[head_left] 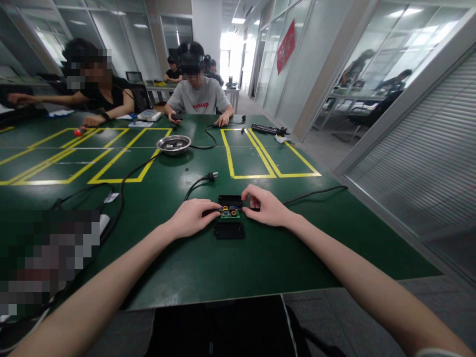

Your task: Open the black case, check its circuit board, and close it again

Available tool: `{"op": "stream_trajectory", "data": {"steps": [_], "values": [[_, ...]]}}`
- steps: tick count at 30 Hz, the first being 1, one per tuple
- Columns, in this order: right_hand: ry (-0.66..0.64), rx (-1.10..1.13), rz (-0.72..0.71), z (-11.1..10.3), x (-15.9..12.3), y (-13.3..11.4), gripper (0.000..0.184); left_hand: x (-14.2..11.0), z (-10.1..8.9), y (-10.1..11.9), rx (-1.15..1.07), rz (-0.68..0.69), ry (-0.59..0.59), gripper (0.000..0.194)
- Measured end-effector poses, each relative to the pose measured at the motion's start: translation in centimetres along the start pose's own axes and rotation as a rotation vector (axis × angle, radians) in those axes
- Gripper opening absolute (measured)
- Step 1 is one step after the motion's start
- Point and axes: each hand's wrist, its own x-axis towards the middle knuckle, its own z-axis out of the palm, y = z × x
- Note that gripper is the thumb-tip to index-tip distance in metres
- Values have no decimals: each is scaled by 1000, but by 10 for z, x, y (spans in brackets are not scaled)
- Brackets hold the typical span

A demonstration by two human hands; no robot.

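A small green circuit board (230, 214) with copper-wound coils and coloured wires lies between my two hands. At its left end, the thumb and index finger of my left hand (189, 217) pinch a black power cord. My right hand (268, 207) pinches a black cable at the opposite end, beside blue wires; its index finger is bent. Just beyond the board is a black plastic case half (229, 199), its inside facing up. Nearer to me lies a second black case half (229, 230), apart from both hands. The fingertips partly hide where wires and board meet.
A two-pin plug (212, 176) lies beyond my left hand. Farther off is a metal bowl (174, 145) holding small metal parts. Yellow tape (256, 176) marks the green table (297, 267). Black cables run across the left side. Across the table, two people sit working.
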Motion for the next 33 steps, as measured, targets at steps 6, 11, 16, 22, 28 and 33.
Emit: {"op": "stream_trajectory", "data": {"steps": [6, 11, 16, 22, 28, 33], "values": [[-27, -1, -70, -5, -1, -1, 4, 2, -7, 1, -248, -36, 3, 28], [2, 22, -124, -5, -3, -6, 5, 0, -11, 3, -390, -49, -21, 28], [-2, 34, -170, -4, -5, -13, 6, -3, -15, 5, -472, -64, -72, 28], [14, 45, -198, -3, -6, -17, 7, -5, -18, 7, -555, -98, -107, 26], [8, 87, -192, -6, -7, -21, 8, -7, -20, 7, -619, -161, -173, 33], [-42, 139, -157, -5, -8, -24, 9, -7, -27, 7, -620, -193, -244, 34]]}}
